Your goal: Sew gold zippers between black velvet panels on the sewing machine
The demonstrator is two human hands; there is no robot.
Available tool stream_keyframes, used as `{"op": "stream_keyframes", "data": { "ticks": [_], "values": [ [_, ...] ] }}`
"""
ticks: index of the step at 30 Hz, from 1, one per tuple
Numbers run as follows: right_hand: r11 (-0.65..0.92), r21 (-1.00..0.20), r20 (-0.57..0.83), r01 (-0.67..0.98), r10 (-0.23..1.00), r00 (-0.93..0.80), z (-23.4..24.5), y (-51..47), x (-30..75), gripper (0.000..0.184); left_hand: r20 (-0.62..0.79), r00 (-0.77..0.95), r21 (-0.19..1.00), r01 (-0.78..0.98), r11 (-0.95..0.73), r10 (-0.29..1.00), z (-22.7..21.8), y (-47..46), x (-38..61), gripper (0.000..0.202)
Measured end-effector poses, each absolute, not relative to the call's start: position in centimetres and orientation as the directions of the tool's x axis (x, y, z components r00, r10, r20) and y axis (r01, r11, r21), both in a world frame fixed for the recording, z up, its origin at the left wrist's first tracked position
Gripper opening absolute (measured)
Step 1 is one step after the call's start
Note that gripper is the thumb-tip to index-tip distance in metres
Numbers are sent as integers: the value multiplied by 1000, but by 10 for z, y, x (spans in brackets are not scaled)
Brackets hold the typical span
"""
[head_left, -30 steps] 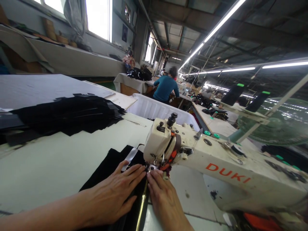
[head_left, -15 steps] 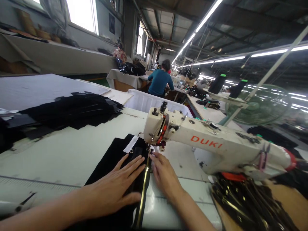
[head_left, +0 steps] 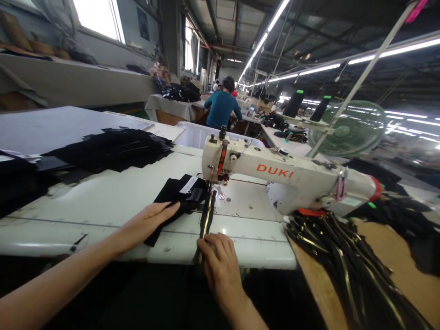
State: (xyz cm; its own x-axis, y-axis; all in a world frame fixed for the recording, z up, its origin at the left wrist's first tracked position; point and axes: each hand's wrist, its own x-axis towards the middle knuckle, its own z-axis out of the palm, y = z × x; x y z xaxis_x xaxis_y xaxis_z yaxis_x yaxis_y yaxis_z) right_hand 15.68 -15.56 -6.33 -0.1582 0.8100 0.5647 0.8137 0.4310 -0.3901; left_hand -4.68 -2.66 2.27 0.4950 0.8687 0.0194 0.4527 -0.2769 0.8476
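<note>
Gold zip (head_left: 206, 215), pinching it in right hand (head_left: 222, 261) before machine (head_left: 244, 160), touching black cloth (head_left: 170, 190) with left hand (head_left: 155, 220), can't tell if gripping.

On my feed I read orange "DUKI" lettering (head_left: 275, 171) on the cream metal sewing machine (head_left: 302, 179); the dark ruler scale (head_left: 254, 238) on the pale tabletop (head_left: 110, 197) is too small.

Counter (head_left: 103, 204): sewing machine (head_left: 275, 170) right of centre, needle end leftward. Cloth piece (head_left: 173, 188) left of needle; zipper (head_left: 206, 217) right of cloth, running from needle to counter's front edge. Left fingers (head_left: 169, 211) on cloth, right fingers (head_left: 222, 243) on zipper near that edge. Stack of pieces (head_left: 113, 149) farther left. Zipper bundle (head_left: 338, 256) at right, before machine's right end. Behind machine: tub (head_left: 194, 135), person (head_left: 222, 109) beyond; fan (head_left: 347, 130) behind, right.
</note>
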Motion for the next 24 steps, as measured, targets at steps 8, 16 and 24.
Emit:
{"op": "stream_keyframes", "data": {
  "ticks": [8,16,24],
  "values": [
    [423,-637,576,644,816,34,-11,-130,227,21,52,492,808,491,-326,869,42,-30,-35,58],
    [493,-555,535,670,828,-167,0,-130,218,22,115,590,765,461,-450,799,38,-39,-36,44],
    [364,-202,549,909,811,-202,-60,-164,151,29,227,840,344,404,-848,492,-19,-50,-50,55]
  ]
}}
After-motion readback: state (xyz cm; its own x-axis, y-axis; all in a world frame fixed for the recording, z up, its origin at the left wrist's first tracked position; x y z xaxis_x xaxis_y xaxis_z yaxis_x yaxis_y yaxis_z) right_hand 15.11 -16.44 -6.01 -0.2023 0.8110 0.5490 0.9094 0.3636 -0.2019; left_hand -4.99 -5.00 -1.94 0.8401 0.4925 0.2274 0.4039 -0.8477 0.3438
